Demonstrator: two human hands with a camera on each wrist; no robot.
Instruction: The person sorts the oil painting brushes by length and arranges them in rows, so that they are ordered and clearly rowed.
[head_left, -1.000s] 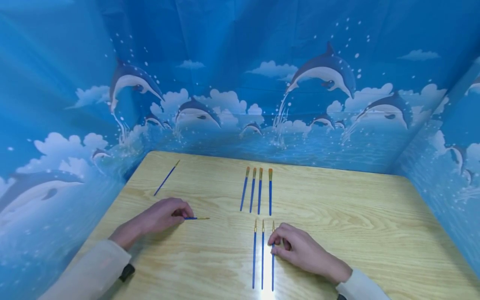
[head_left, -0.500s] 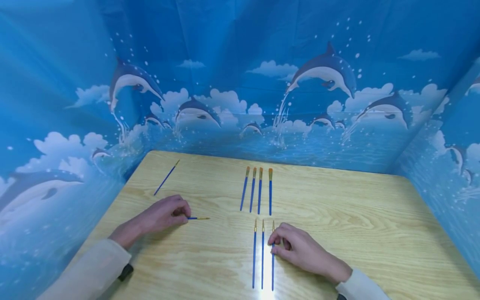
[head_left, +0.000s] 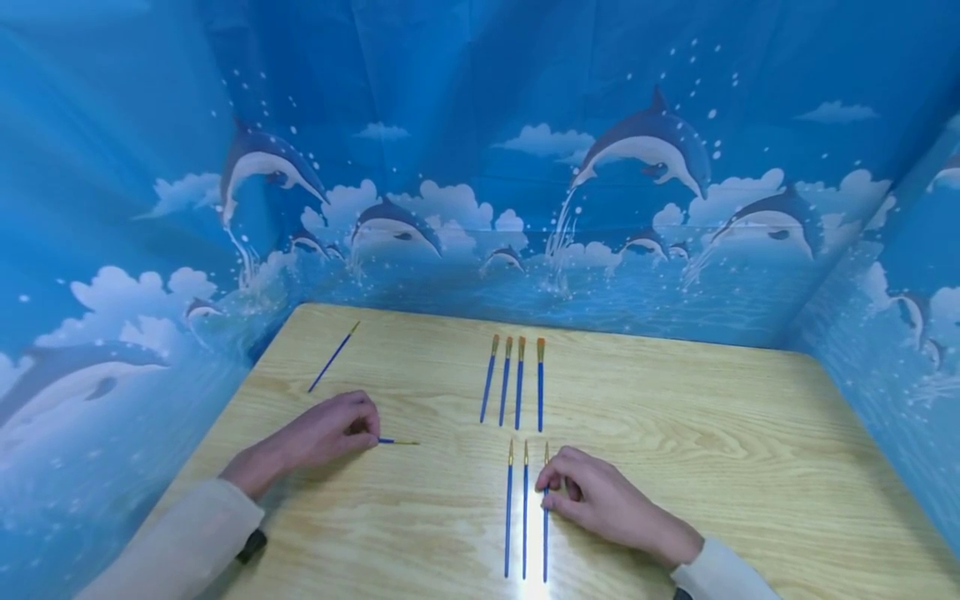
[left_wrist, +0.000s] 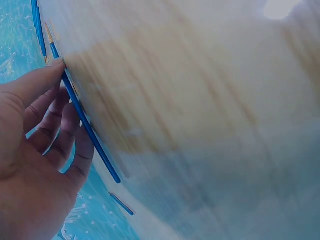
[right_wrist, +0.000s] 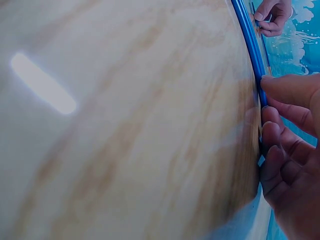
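At the table's left side my left hand (head_left: 330,432) pinches a thin blue-handled paintbrush (head_left: 387,441) between thumb and fingertips. Its fine tip points right, while the hand hides most of the handle in the head view. The left wrist view shows more of this paintbrush (left_wrist: 102,150) running past my fingers. My right hand (head_left: 600,504) holds the rightmost paintbrush (head_left: 546,542) of the front row by its upper part, thumb and fingertips on it. Just left of it, two similar fine paintbrushes (head_left: 525,525) lie parallel, tips away from me.
Behind the front row, several flat orange-bristled paintbrushes (head_left: 520,392) lie side by side. One more thin paintbrush (head_left: 330,364) lies slanted near the back left corner. Dolphin-printed curtains (head_left: 465,167) border the wooden table (head_left: 712,400) at the back and sides.
My left hand has shifted slightly left, and its paintbrush's tip now sits a little nearer to me. The right hand and the brushes lying on the table stay in place.
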